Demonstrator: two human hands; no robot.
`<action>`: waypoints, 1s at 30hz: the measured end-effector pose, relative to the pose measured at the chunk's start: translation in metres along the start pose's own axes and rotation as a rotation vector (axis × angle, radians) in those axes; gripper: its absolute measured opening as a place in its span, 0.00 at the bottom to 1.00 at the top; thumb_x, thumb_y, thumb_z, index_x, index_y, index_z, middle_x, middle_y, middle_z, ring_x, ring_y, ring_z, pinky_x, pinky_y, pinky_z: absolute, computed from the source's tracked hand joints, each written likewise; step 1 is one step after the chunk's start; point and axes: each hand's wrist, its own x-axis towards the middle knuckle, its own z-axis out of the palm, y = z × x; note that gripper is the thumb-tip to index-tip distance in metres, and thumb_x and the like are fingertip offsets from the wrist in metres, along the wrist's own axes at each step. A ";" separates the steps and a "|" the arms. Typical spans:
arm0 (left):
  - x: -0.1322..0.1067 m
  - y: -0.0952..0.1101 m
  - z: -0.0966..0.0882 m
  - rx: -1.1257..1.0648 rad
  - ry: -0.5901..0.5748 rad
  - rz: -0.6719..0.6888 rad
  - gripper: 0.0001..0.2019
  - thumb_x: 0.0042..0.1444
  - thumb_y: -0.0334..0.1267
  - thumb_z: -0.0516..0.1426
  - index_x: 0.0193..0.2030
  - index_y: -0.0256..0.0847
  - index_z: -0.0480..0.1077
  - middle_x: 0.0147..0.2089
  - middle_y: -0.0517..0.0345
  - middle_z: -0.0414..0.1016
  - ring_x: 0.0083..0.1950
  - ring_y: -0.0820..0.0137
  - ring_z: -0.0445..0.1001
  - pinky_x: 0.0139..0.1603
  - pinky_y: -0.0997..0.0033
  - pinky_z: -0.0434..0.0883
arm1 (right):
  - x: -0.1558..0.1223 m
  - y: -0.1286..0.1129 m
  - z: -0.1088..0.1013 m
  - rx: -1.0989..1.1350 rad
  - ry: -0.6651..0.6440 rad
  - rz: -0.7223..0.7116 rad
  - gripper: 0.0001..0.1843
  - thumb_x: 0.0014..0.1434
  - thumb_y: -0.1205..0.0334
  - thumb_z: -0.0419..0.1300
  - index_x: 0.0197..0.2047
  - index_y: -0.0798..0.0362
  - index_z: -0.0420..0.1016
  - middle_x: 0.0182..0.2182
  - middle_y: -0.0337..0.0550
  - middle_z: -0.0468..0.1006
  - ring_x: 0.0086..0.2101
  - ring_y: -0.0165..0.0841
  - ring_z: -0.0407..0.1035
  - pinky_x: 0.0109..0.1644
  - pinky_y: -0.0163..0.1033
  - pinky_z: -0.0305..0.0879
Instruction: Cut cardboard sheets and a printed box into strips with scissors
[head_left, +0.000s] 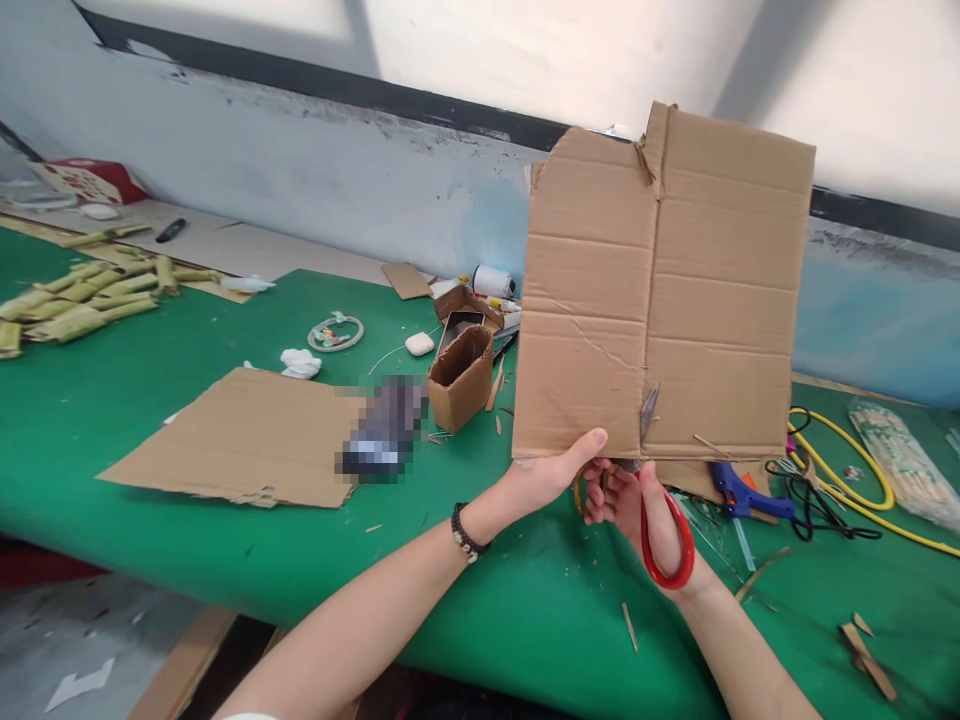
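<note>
Cardboard sheet (675, 290) pinched by left fingers (589, 446); right fingers (622, 488) grasp red-handled scissors (686, 550); plastic bag's (904, 462) green print illegible.

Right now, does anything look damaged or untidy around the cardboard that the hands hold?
Yes: the held cardboard has a ragged tear near its top middle, spoiling the edge; brown scraps lie strewn on the green table.
</note>
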 end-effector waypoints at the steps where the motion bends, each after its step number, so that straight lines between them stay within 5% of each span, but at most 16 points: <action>1: -0.001 0.001 0.000 0.008 -0.001 0.002 0.30 0.62 0.75 0.63 0.30 0.49 0.78 0.37 0.47 0.88 0.48 0.49 0.88 0.60 0.50 0.84 | 0.000 0.000 -0.001 -0.005 0.006 -0.008 0.42 0.67 0.15 0.57 0.47 0.49 0.83 0.34 0.43 0.74 0.32 0.38 0.68 0.41 0.46 0.74; 8: -0.003 0.002 0.003 -0.009 -0.011 0.033 0.27 0.64 0.71 0.62 0.31 0.50 0.79 0.43 0.48 0.90 0.64 0.49 0.85 0.72 0.54 0.78 | -0.001 -0.001 0.006 -0.080 0.105 -0.076 0.40 0.66 0.17 0.61 0.39 0.50 0.78 0.22 0.31 0.63 0.20 0.28 0.54 0.24 0.38 0.63; 30: -0.003 0.004 0.007 -0.053 0.051 0.067 0.25 0.63 0.69 0.64 0.33 0.49 0.80 0.45 0.46 0.91 0.60 0.47 0.87 0.74 0.50 0.77 | -0.006 0.007 0.016 -0.046 0.246 -0.072 0.38 0.62 0.20 0.69 0.31 0.50 0.74 0.13 0.25 0.57 0.10 0.23 0.49 0.13 0.32 0.53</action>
